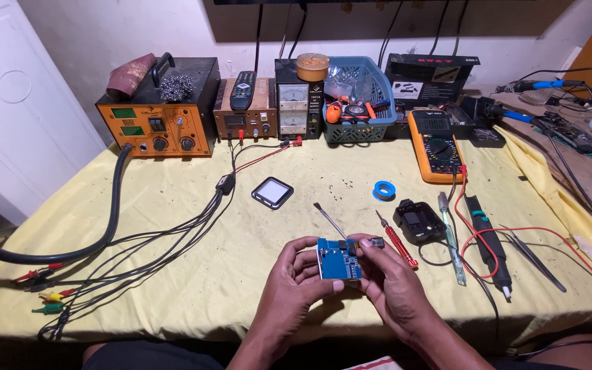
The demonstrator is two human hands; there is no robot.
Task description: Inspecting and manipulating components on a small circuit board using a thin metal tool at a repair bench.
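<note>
Blue and small, a circuit board (340, 257) sits between both hands just above the near edge of the counter (173, 274), which is covered in a pale yellow cloth. The left hand (296, 277) is curled around the board's left side, thumb under its lower edge and fingers behind it. The right hand (390, 274) closes on the board's right side, with its fingertips pinching a small dark part (377, 242) at the board's upper right corner.

Just beyond the hands a thin metal probe (329, 219) lies slanted on the cloth, and a red-handled screwdriver (397, 241) lies right beside the right hand. Further right are a black charger-like box (418, 221), a clear green-tinted pen tool (451, 240), a black solder sucker (491, 247) and tweezers (533, 256). A blue tape roll (383, 190) and a square black-framed lens (273, 192) lie near the middle of the counter. Along the back stand an orange soldering station (159, 120), a power supply (297, 103), a blue basket (358, 103) and an orange multimeter (436, 145). Black cables (173, 233) with clips trail off to the left
</note>
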